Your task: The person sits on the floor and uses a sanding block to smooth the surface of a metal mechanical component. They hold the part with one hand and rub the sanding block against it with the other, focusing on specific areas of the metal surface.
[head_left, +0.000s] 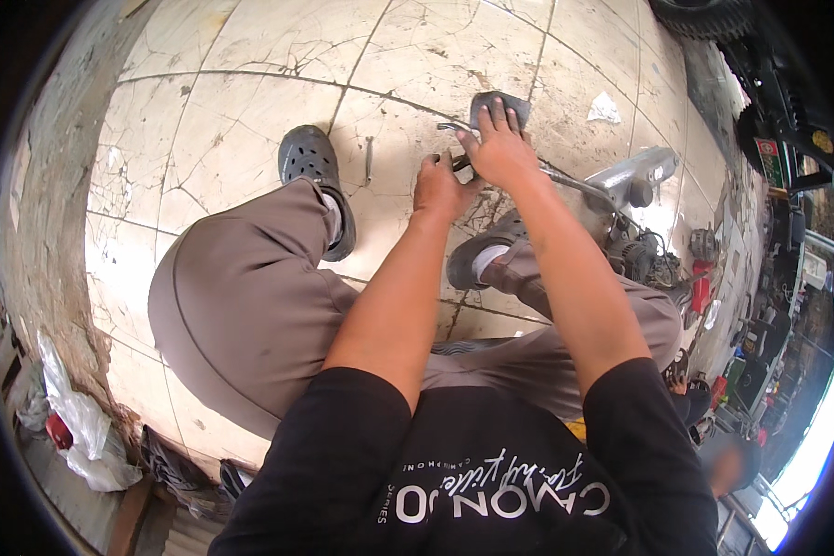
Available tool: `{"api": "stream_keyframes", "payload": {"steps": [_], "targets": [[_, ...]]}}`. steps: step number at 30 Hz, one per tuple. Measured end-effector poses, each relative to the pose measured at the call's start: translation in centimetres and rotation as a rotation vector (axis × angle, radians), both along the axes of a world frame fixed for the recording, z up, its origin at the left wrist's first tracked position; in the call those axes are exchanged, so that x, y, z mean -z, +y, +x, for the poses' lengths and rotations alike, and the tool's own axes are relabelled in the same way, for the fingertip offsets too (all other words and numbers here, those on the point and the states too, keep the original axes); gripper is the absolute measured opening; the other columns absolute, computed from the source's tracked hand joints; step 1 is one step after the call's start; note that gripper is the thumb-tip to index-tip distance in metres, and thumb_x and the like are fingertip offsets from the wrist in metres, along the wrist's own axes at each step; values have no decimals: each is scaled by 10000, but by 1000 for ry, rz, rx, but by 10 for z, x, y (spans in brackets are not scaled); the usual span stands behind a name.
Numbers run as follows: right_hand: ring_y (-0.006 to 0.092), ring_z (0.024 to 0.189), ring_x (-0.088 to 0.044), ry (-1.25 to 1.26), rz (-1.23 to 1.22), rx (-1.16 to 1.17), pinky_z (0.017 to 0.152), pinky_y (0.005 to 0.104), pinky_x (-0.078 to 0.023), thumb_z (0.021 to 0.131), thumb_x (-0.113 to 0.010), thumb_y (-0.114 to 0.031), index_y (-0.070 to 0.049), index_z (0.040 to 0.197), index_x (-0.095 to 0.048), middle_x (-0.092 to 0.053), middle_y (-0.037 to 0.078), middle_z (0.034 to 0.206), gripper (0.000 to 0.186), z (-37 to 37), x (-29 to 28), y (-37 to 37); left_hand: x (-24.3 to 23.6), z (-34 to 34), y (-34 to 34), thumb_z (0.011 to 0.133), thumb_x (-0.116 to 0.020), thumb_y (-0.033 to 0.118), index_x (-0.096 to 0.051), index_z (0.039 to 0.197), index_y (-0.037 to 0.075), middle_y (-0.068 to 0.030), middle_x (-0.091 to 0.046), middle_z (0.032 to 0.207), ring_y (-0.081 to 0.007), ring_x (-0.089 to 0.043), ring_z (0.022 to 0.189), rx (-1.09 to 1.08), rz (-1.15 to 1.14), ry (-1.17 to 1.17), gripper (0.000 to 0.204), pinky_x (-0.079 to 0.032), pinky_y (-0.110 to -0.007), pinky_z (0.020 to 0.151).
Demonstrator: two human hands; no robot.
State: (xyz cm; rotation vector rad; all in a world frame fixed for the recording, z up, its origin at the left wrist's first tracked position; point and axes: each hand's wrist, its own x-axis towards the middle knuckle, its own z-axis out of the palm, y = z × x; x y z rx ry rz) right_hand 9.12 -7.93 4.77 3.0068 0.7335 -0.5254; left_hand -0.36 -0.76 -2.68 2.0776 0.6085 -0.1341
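Observation:
My left hand [443, 190] is closed around a dark, narrow part [461, 161], mostly hidden by my fingers. Just ahead and right of it, my right hand [500, 148] lies with fingers stretched over a dark flat square piece [486, 104], beside a short dark tip [448, 126]. A metal rod [565, 179] runs rightward from under my hands toward a silver engine casing [635, 171] with mechanical parts attached. A thin wrench [369, 157] lies on the tiles left of my hands.
My sandaled feet flank the work on cracked tiles [241, 111]. A white scrap [603, 109] lies right. Motorcycle parts [704, 18] and red objects [701, 295] line the right. Another person [727, 468] is at lower right. Plastic bags [88, 435] lie lower left by the wall.

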Motion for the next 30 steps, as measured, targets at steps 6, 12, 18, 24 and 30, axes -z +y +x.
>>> {"api": "stream_keyframes", "payload": {"steps": [6, 12, 18, 24, 30], "targets": [[395, 1427, -225, 8, -99, -202, 1151, 523, -212, 966, -393, -479, -76, 1457, -358, -230, 183, 1556, 636, -4, -11, -20, -28, 2, -2, 679, -766, 570, -530, 1125, -30, -224, -582, 1150, -358, -577, 1106, -141, -82, 269, 784, -496, -411, 924], [356, 1445, -195, 90, -81, -33, 1148, 534, -218, 998, -303, -459, -89, 1455, -368, -204, 164, 1568, 592, 11, -6, -6, -24, 3, -2, 705, -740, 587, -509, 1248, 4, -151, -557, 1284, -318, -538, 1192, -19, -197, 314, 830, -468, -404, 970], [383, 1424, -229, 159, 68, -63, 1159, 466, -242, 1005, -308, -442, -64, 1425, -411, -254, 194, 1540, 575, 13, -4, -24, -20, 3, -5, 741, -709, 557, -463, 1390, 92, -160, -402, 1468, -309, -469, 1296, -51, -10, 156, 836, -436, -427, 1018], [401, 1404, -263, 139, 67, -429, 1157, 460, -247, 1004, -345, -410, -62, 1393, -449, -346, 202, 1494, 532, 24, 1, -44, -19, 7, 5, 770, -698, 533, -255, 1508, 122, -81, -163, 1594, -308, -289, 1416, 98, -168, 261, 954, -329, -502, 1092], [359, 1410, -281, 21, -16, -343, 1156, 483, -226, 1005, -349, -387, -51, 1371, -471, -368, 146, 1498, 511, 18, -22, -29, -13, 6, 4, 799, -642, 581, -190, 1529, 127, -75, -93, 1610, -302, -269, 1429, 125, -167, 244, 971, -331, -514, 1089]]}}
